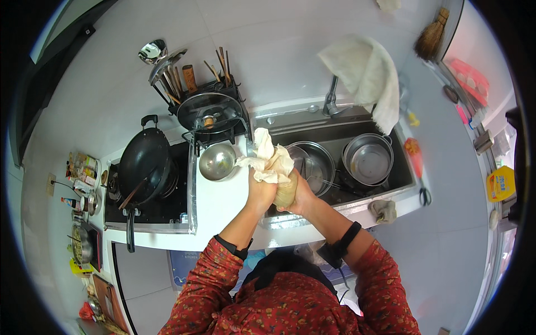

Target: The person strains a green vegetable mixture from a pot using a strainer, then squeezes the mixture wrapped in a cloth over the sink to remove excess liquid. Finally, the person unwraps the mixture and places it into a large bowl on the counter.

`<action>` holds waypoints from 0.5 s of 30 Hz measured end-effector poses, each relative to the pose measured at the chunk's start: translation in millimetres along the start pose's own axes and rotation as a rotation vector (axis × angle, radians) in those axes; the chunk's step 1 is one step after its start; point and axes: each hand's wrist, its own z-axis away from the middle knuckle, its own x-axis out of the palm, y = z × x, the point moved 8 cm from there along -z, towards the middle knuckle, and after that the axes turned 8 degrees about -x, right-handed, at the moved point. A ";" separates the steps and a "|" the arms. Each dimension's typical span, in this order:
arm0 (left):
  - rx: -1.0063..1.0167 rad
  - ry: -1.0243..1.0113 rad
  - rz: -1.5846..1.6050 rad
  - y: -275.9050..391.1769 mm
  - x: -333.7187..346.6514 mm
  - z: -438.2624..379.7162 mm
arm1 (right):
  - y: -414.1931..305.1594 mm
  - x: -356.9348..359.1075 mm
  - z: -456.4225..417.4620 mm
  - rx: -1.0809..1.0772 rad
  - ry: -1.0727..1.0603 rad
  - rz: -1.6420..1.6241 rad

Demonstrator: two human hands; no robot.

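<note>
Both my hands grip a pale cloth bundle [286, 193] over the near left edge of the sink. My left hand [263, 193] closes around its gathered neck, with loose cloth corners fanning out above. The lower part bulges, stretched tight over a greenish-beige filling, and my right hand [305, 196] holds it from the side and below. A stainless steel bowl [217, 162] stands on the white counter to the left of the bundle. Just behind my right hand, a steel pan [324, 157] with a strainer lies in the sink; the bundle and hand hide part of it.
A black wok [144, 163] with wooden chopsticks sits on the stove at left. Behind the bowl, a glass lid [209, 115] leans on a utensil rack. Stacked pots [368, 159] fill the sink's right side. A towel [366, 71] hangs near the faucet [331, 102].
</note>
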 end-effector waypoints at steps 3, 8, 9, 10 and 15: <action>-0.022 0.086 0.040 9.5 0.1 0.1 | 1.8 -2.7 -4.4 -0.020 0.022 0.007; 0.045 0.119 -0.031 17.0 -1.9 -0.4 | 2.1 -1.3 -4.3 -0.029 0.045 0.052; 0.055 0.125 -0.040 16.8 -2.3 -1.2 | 2.1 -1.3 -4.8 -0.029 0.049 0.053; 0.064 0.130 -0.048 15.5 -2.9 -2.2 | 2.2 -1.6 -5.2 -0.029 0.053 0.054; 0.055 0.116 -0.133 17.4 -2.4 -1.8 | 6.7 -9.8 -8.1 -0.010 0.045 0.061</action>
